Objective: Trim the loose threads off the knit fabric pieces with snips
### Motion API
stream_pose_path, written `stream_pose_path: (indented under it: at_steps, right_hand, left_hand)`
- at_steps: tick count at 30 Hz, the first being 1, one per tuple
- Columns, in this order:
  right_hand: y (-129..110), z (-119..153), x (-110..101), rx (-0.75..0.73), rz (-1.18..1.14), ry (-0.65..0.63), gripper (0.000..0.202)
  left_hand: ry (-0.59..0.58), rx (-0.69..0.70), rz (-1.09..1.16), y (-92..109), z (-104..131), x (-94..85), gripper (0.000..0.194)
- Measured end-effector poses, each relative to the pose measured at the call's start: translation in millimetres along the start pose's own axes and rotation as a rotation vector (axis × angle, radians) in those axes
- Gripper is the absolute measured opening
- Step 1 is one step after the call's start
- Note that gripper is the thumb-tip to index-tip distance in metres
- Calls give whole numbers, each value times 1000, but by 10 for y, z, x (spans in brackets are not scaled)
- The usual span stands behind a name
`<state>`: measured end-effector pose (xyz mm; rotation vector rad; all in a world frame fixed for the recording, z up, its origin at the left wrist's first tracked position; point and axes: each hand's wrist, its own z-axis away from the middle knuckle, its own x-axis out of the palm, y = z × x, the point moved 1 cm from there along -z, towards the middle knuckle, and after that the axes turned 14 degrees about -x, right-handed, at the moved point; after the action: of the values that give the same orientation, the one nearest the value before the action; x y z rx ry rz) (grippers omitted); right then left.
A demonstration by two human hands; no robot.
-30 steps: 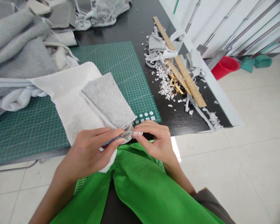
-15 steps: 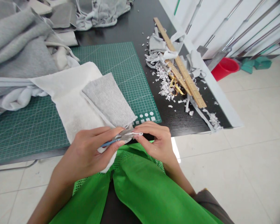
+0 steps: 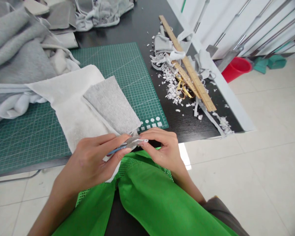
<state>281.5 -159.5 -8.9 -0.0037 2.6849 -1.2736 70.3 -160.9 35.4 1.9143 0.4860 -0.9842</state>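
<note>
My left hand (image 3: 95,157) is closed on a small metal tool with a blue handle (image 3: 118,149), at the table's front edge. Its metal end points right, towards my right hand (image 3: 161,142), whose thumb and fingers pinch the edge of a small pale piece of fabric (image 3: 144,140) beside the tool's tip. Behind my hands a folded grey fabric piece (image 3: 113,106) rests on a white cloth (image 3: 73,108). The cloth lies partly on the green cutting mat (image 3: 142,78), and its lower end hangs beneath my left hand.
Grey garments (image 3: 19,49) are heaped at the left. On the right of the black table (image 3: 127,31) lie wooden rulers (image 3: 191,72), gold-handled scissors (image 3: 184,90), fabric strips and white scraps (image 3: 170,87). A red bucket (image 3: 237,68) stands on the floor beyond.
The whole view has shifted slightly, so the table items appear a little further left. Both hands keep the same hold, with the right one marginally further left in the picture.
</note>
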Motion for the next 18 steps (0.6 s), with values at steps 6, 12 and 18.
stream_pose_path:
  at_steps: [6, 12, 18]
  right_hand:
    - [-3, -2, 3, 11, -7, -6, 7]
    - [0, -9, 2, 6, -6, -7, 8]
    - [0, 7, 1, 21, -8, -4, 8]
  left_hand:
    - [23, 19, -38, -2, 8, -5, 28]
    - [-31, -23, 2, -10, -6, -30, 31]
    - [-22, 20, -58, -13, -34, -27, 31]
